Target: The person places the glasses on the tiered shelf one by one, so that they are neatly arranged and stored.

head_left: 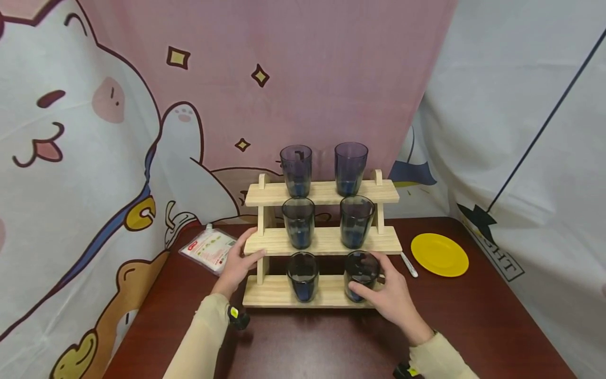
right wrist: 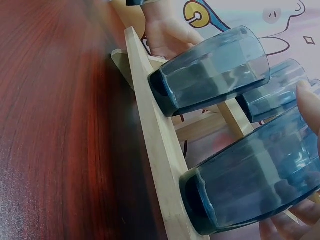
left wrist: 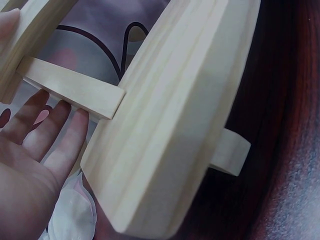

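A three-tier wooden display rack (head_left: 331, 299) stands on the table with two tinted glasses on each tier. My right hand (head_left: 393, 295) grips the bottom-right glass (right wrist: 250, 175), thumb on one side and fingers on the other; its base sits on the lowest shelf. At the rack's left end, my left hand (head_left: 236, 266) holds the middle shelf (head_left: 326, 241), thumb at the front edge and fingers reaching in by the upright post (left wrist: 75, 87). Beside the gripped glass stands the bottom-left glass (head_left: 303, 276). Above are two middle glasses (head_left: 299, 223) and two top glasses (head_left: 351, 168).
A yellow plate (head_left: 440, 255) lies on the table right of the rack. Between them is a white-handled utensil (head_left: 409, 265), partly hidden. A printed plastic pouch (head_left: 208, 247) lies left of the rack. Patterned cloth (head_left: 331, 68) hangs behind the table.
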